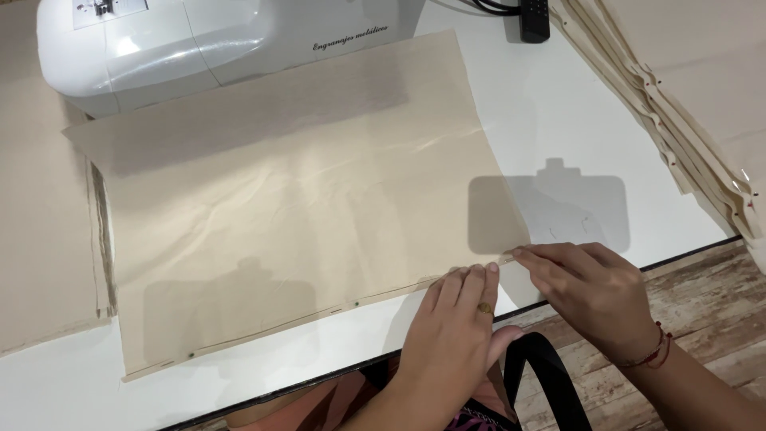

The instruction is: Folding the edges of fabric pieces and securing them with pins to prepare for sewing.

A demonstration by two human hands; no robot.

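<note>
**Bright overhead light, hard shadows, mostly sharp**

Strong light from above and behind me. The white surface (pixel 558 104) is nearly blown out. Glare streaks run across the sewing machine (pixel 199 40) shell. Two boxy, crisp-edged shadows fall on the beige fabric (pixel 295 191) and the surface just above my hands. Fabric creases are in focus. My right hand (pixel 594 295) is slightly soft. Mild stretching at the frame corners.

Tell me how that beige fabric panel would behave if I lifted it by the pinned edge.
The beige fabric panel would likely droop: it looks thin and lies flat with soft wrinkles. It is probably light. The folded hem, under the left hand and right hand, may stay folded, since pins seem to dot it.
</note>
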